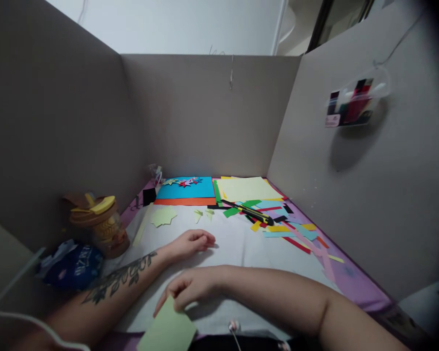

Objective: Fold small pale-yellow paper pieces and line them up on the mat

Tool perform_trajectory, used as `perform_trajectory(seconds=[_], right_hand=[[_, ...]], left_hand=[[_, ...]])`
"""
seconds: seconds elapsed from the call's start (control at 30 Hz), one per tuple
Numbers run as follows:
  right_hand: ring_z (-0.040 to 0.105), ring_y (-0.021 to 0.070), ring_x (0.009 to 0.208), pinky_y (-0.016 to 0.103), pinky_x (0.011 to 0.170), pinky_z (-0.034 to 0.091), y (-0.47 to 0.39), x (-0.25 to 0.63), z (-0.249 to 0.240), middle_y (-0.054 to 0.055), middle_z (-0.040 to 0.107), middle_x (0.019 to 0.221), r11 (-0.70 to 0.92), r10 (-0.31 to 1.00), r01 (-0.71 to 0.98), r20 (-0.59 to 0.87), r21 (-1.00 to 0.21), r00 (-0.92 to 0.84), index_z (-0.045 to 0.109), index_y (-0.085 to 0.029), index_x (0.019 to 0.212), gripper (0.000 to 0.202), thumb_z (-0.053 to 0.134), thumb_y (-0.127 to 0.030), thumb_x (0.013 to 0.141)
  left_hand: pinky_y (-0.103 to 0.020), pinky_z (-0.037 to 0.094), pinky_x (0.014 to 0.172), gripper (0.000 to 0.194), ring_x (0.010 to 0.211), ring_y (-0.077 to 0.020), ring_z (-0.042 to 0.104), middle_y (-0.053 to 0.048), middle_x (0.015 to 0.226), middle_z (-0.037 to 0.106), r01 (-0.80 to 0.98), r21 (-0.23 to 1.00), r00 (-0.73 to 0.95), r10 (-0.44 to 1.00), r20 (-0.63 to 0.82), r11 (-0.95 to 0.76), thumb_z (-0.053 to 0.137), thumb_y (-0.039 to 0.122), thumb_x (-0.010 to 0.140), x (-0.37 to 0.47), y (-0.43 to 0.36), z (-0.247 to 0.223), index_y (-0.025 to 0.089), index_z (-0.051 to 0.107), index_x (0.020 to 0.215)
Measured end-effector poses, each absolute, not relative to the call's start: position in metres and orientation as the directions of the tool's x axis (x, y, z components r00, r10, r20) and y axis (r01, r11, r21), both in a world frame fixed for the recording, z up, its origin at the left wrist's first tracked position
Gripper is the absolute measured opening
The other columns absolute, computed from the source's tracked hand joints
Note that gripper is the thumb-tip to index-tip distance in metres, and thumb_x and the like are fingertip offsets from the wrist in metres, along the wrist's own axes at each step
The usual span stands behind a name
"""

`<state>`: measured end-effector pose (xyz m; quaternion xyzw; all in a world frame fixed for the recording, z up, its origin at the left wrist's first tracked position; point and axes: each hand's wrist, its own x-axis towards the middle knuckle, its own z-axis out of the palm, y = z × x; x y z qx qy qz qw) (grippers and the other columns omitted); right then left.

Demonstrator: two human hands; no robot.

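My right hand (pixel 193 287) pinches a pale green sheet of paper (pixel 168 327) by its upper edge, close to the near edge of the white cloth (pixel 229 234). Farther forward, my left hand (pixel 192 243) rests on the cloth with its fingers curled together; whether anything is inside them is hidden. Beyond it lie a jagged pale green cutout (pixel 163 216) and small pale green pieces (pixel 209 213). A black and yellow utility knife (pixel 254 214) lies among coloured paper strips (pixel 296 234) to the right.
At the back are a blue sheet (pixel 201 189) with several small paper stars (pixel 185 183) and a pale paper stack (pixel 245 188). A brown cup (pixel 108 226) and blue packet (pixel 73 265) stand left. Grey panels (pixel 212 112) enclose the table; a clear pouch (pixel 351 105) hangs right.
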<state>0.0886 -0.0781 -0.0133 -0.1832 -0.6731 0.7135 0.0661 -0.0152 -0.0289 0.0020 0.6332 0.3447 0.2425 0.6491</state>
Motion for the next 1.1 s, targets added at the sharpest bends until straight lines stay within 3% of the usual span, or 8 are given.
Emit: perform_trajectory(seconds=[0.07,0.17,0.33,0.5,0.63,0.77,0.93,1.1], right_hand=[[0.047,0.0082,0.054,0.019,0.052,0.036,-0.064,0.098,-0.009,-0.005,0.051,0.058,-0.203,0.289,0.183,-0.237,-0.962,-0.927,0.055,-0.015,0.067,0.013,0.061,-0.017,0.056],[0.049,0.0092,0.050,0.020,0.048,0.036,-0.032,0.119,-0.004,-0.005,0.051,0.057,-0.284,0.598,0.010,-0.185,-0.959,-0.780,0.050,-0.017,0.068,0.014,0.055,-0.018,0.055],[0.039,0.0076,0.042,0.019,0.042,0.027,0.001,0.140,-0.012,-0.007,0.041,0.048,0.007,0.912,0.068,-0.021,-0.998,-0.410,0.043,-0.018,0.059,0.004,0.046,-0.015,0.059],[0.041,0.0084,0.048,0.019,0.046,0.032,0.002,0.139,-0.030,-0.007,0.042,0.055,0.222,0.931,0.166,0.159,-0.961,-0.327,0.045,-0.019,0.066,0.004,0.046,-0.016,0.066],[0.050,0.0087,0.058,0.022,0.055,0.043,0.000,0.143,-0.036,-0.002,0.053,0.084,0.377,0.886,0.128,0.317,-0.917,-0.339,0.048,-0.023,0.098,0.033,0.041,-0.009,0.068],[0.052,0.0126,0.083,0.024,0.063,0.045,-0.006,0.147,-0.030,0.007,0.043,0.113,0.612,0.776,0.248,0.509,-0.751,-0.373,0.057,-0.022,0.093,0.036,0.046,-0.002,0.065],[0.050,0.0184,0.099,0.025,0.064,0.045,-0.009,0.146,-0.022,0.007,0.045,0.110,0.615,0.779,0.261,0.523,-0.744,-0.344,0.062,-0.020,0.076,0.017,0.053,-0.008,0.070],[0.052,0.0197,0.101,0.027,0.069,0.046,-0.004,0.147,-0.022,0.007,0.054,0.107,0.453,0.873,0.119,0.413,-0.883,-0.257,0.064,-0.019,0.072,0.005,0.060,-0.023,0.073]], left_hand=[[-0.036,0.047,0.082,0.042,0.095,-0.0235,0.061,-0.013,0.107,0.065,0.034,0.965,0.618,0.753,-0.226,0.261,0.057,0.047,0.079,-0.026,-0.035,-0.004,0.015,0.060,0.106],[-0.034,0.048,0.077,0.047,0.086,-0.0228,0.063,-0.012,0.099,0.067,-0.079,0.930,0.591,0.768,-0.247,0.360,0.057,0.052,0.077,-0.045,-0.036,-0.005,0.015,0.060,0.105],[-0.032,0.049,0.070,0.061,0.083,-0.0214,0.064,-0.011,0.091,0.066,-0.186,0.907,0.555,0.802,-0.221,0.379,0.045,0.065,0.078,-0.054,-0.031,-0.004,0.016,0.053,0.113],[-0.018,0.038,0.047,0.052,0.054,-0.0106,0.056,0.002,0.066,0.060,-0.038,0.994,0.277,0.956,-0.091,0.105,0.074,0.035,0.063,-0.046,-0.027,-0.010,0.016,0.052,0.107],[-0.016,0.028,0.041,0.047,0.042,-0.0069,0.045,0.008,0.052,0.050,-0.001,0.998,0.174,0.982,-0.067,0.069,0.070,0.028,0.063,-0.046,-0.026,-0.012,0.016,0.052,0.104],[-0.016,0.025,0.041,0.046,0.040,-0.0051,0.037,0.011,0.048,0.040,-0.079,0.994,0.168,0.984,-0.061,0.075,0.068,0.026,0.063,-0.047,-0.025,-0.011,0.016,0.051,0.105],[-0.017,0.032,0.044,0.042,0.044,-0.0060,0.043,0.008,0.053,0.048,-0.133,0.986,0.207,0.976,-0.071,0.100,0.069,0.026,0.064,-0.046,-0.025,-0.011,0.015,0.052,0.101],[-0.023,0.046,0.062,0.043,0.070,-0.0144,0.062,-0.002,0.080,0.063,-0.158,0.979,0.262,0.961,-0.087,0.132,0.073,0.029,0.062,-0.045,-0.027,-0.009,0.016,0.053,0.098]])
